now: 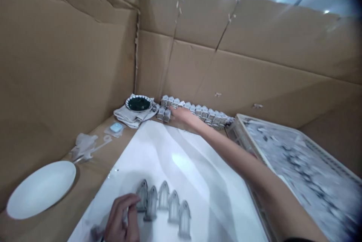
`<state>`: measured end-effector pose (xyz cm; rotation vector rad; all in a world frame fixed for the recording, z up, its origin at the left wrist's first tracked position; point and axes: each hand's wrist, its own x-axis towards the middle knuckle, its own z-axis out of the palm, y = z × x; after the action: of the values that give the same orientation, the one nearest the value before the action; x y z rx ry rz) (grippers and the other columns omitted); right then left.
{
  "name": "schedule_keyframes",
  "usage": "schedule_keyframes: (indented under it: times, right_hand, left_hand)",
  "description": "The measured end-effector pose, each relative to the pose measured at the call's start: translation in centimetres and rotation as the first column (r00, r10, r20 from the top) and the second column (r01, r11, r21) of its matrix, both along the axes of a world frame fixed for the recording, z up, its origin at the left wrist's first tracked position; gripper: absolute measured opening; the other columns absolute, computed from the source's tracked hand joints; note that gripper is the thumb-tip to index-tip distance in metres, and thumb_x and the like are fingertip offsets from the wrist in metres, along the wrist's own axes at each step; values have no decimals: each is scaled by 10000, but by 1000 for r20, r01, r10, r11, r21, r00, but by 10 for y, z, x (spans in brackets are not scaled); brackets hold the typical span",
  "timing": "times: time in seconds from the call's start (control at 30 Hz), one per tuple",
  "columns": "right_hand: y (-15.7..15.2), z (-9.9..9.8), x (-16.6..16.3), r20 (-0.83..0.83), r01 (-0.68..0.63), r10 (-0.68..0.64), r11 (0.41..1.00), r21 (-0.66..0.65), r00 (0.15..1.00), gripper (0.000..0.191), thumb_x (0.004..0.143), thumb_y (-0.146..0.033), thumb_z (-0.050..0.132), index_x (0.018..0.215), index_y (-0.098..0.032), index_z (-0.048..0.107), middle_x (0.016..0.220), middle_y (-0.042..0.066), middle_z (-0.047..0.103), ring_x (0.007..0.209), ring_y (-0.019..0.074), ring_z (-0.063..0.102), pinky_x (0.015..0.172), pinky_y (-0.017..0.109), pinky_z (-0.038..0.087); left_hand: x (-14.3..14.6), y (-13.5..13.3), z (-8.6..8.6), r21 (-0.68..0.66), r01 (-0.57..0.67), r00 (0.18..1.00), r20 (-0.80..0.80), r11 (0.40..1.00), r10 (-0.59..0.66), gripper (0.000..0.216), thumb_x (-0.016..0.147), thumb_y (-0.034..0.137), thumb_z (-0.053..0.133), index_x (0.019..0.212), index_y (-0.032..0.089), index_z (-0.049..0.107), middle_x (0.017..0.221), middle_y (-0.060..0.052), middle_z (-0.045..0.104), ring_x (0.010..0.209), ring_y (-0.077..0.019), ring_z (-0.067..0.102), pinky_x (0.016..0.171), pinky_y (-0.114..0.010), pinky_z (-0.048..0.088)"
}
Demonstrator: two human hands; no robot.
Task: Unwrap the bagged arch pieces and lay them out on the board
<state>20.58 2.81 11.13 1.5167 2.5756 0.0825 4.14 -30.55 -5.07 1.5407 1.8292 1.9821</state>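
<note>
On the white board (195,166) stand several small grey arch-topped pieces, such as this lantern-shaped one (163,196) near the middle of the group. My left hand (123,217) is at the left end of them, fingers curled, with a fingertip at the edge of the leftmost piece (143,195). Whether anything is between its fingers is hidden. My right hand (182,115) is stretched out to the far edge, at a row of stacked small pieces (203,112) of similar shape. Its fingertips are blurred and partly lost against the stacks.
A white oval plate (42,189) lies at the left, with crumpled clear plastic (84,146) beyond it. Further back are a light blue item (115,127) and a bowl of dark green stuff (138,103) on folded cloth (128,117). A pale crate (296,166) stands right; cardboard walls (192,68) surround.
</note>
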Motion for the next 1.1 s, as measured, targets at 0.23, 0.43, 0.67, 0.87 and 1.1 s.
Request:
schedule_keyframes:
  times: [0.23,0.43,0.67,0.87,1.1]
  right_hand:
    - [-119,16,40,131,-155,195,951,-267,972,508,909,-400,744,1388,-258,648,1228,110,763,1083,324,731,817,372,519]
    - [-227,-5,61,-5,-105,119,856,-506,993,890,771,-720,791,1466,-237,516,1272,144,702,991,348,716,806,423,516]
    - [-263,-30,59,64,40,-2,792,-609,998,990,705,-685,858,1465,-199,450,1248,145,674,946,342,696,733,401,495]
    - [-265,-41,60,50,77,-59,777,-624,997,881,681,-606,896,1359,-220,485,1202,119,691,912,315,686,709,373,469]
    - [-256,-35,65,17,45,-44,802,-595,999,726,704,-559,848,1263,-234,520,1118,87,703,879,288,670,663,352,424]
  left_hand:
    - [7,5,14,52,6,998,58,999,-9,136,954,92,625,939,187,722,921,-42,720,885,-197,692,797,-347,546]
    - [12,3,19,49,-8,994,107,999,3,129,963,126,621,907,183,723,899,-40,721,880,-199,690,826,-372,547]
    - [11,2,21,19,-17,991,136,1000,14,145,973,141,608,891,179,720,884,-34,715,872,-188,689,830,-359,549]
    - [12,2,20,15,-20,988,153,1000,17,145,973,155,602,893,180,721,884,-36,717,875,-190,691,838,-367,557]
    - [12,1,21,18,-10,986,164,1000,7,138,969,144,606,894,181,717,888,-37,715,879,-187,688,826,-364,552]
